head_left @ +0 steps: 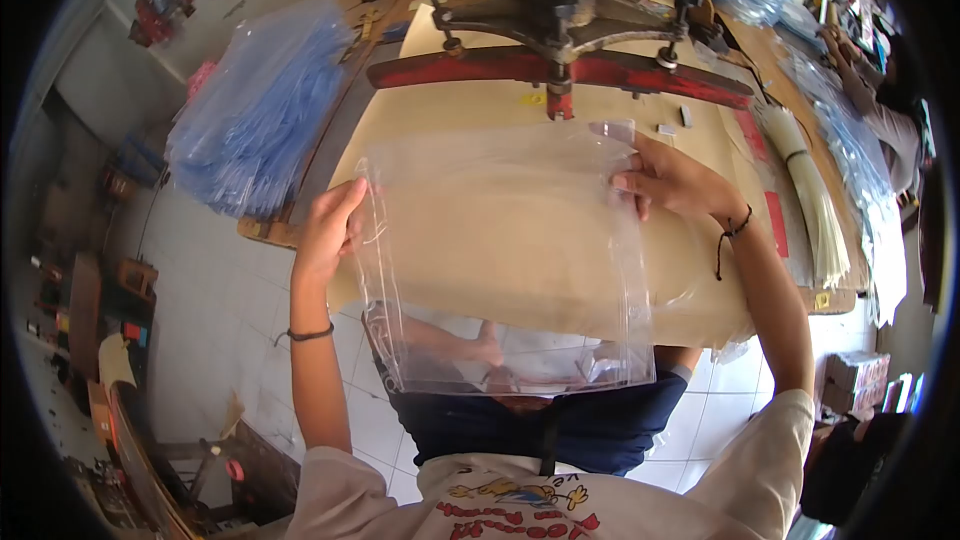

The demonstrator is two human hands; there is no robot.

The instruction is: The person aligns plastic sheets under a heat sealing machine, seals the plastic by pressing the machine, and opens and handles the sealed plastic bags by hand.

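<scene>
A clear plastic sheet or bag (500, 240) with seams along its sides stretches between my two hands, its lower edge hanging over my lap. My left hand (335, 225) pinches its left edge between thumb and fingers. On the upper right side, my right hand (665, 175) grips the plastic, thumb on top and some fingers seen through it. Beneath the plastic lies a tan board or sheet (690, 260) on the worktable. Just beyond my hands, a press with a red bar (460, 67) stands over the tan surface.
At the left is a tall pile of bluish plastic sheets (265, 105). A bundle of pale strips (808, 190) lies on the table's right side, near more clear plastic (840, 120). Small metal pieces (686, 116) rest behind my right hand. Another person (880, 100) is at the far right.
</scene>
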